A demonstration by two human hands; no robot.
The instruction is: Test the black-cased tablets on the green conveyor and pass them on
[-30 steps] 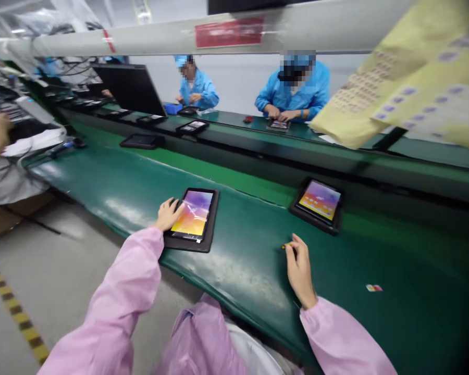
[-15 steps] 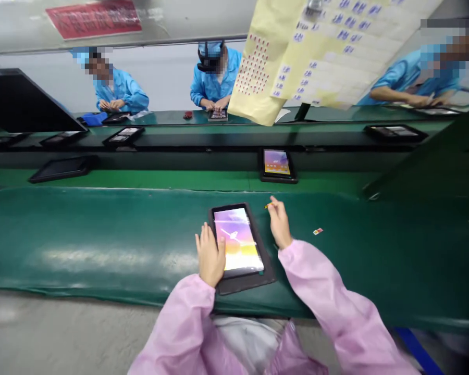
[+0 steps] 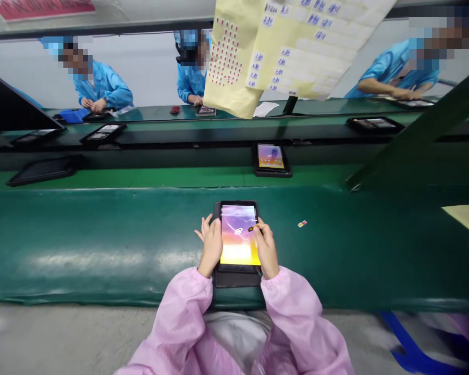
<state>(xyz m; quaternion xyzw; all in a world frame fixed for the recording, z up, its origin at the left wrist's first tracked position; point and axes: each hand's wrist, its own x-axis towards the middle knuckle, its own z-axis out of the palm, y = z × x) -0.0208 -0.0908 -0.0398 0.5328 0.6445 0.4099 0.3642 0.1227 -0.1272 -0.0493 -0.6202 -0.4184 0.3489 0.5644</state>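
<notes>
A tablet (image 3: 238,247) with a lit purple-to-yellow screen lies on a dark backing pad (image 3: 236,280) on the green bench. Against the tablet's left edge rests my left hand (image 3: 211,240), its thumb along the frame and its other fingers spread outward. My right hand (image 3: 267,249) is over the tablet's right edge. Its thumb and fingers pinch a small black card (image 3: 251,229) with a yellow strip, held above the screen. The card's exact kind is too small to make out. Right of this hand, a small white, yellow and pink label (image 3: 302,224) lies on the bench.
Another lit tablet (image 3: 271,158) sits on the green strip beyond the bench mat (image 3: 101,234). A dark tray (image 3: 42,171) stands at far left. Yellow paper sheets (image 3: 234,57) hang ahead, and a green slanted post (image 3: 406,135) rises at right. Several co-workers in blue work opposite.
My right hand has moved left and down from beside the tablet to its right edge, carrying the small card. The tablet and pad now lie straighter. My view has shifted to the right.
</notes>
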